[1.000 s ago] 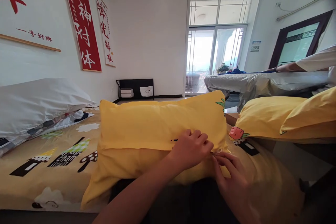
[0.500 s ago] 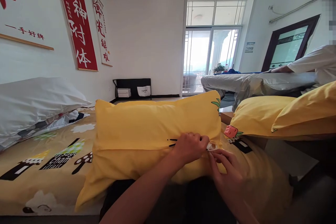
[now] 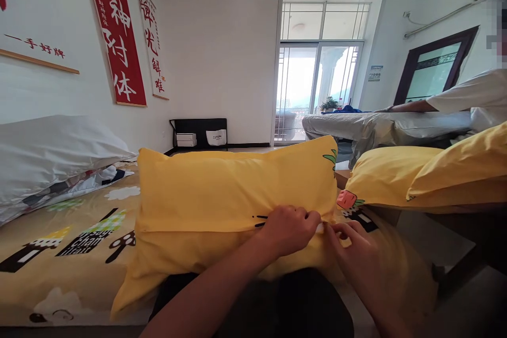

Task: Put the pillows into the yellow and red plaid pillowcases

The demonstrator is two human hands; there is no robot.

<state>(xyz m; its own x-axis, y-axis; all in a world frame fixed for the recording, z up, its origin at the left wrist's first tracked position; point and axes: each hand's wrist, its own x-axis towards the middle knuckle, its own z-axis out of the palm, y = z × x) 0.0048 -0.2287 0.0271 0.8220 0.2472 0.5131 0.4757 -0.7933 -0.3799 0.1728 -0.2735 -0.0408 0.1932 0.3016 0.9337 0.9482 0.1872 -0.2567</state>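
A yellow pillowcase (image 3: 233, 185) with a pillow in it stands across my lap, a long seam running along its near side. My left hand (image 3: 291, 229) is closed on the fabric beside that seam, knuckles up, near the right end. Just right of it, my right hand (image 3: 354, 248) pinches the pillowcase edge between thumb and forefinger, its other fingers curled loosely. A small white patch shows between the two hands. What lies exactly under the right fingertips is too small to make out.
Patterned bedding (image 3: 83, 264) spreads at left, with a white pillow (image 3: 55, 153) on it. More yellow pillows (image 3: 459, 174) lie at right. Behind them a person's arm (image 3: 415, 106) rests on a covered table (image 3: 356, 129). A black rack (image 3: 200, 129) stands by the wall.
Both hands have shifted slightly right and down along the seam, and the white gap between them has shrunk. The pillowcase's right corner has moved a little right.
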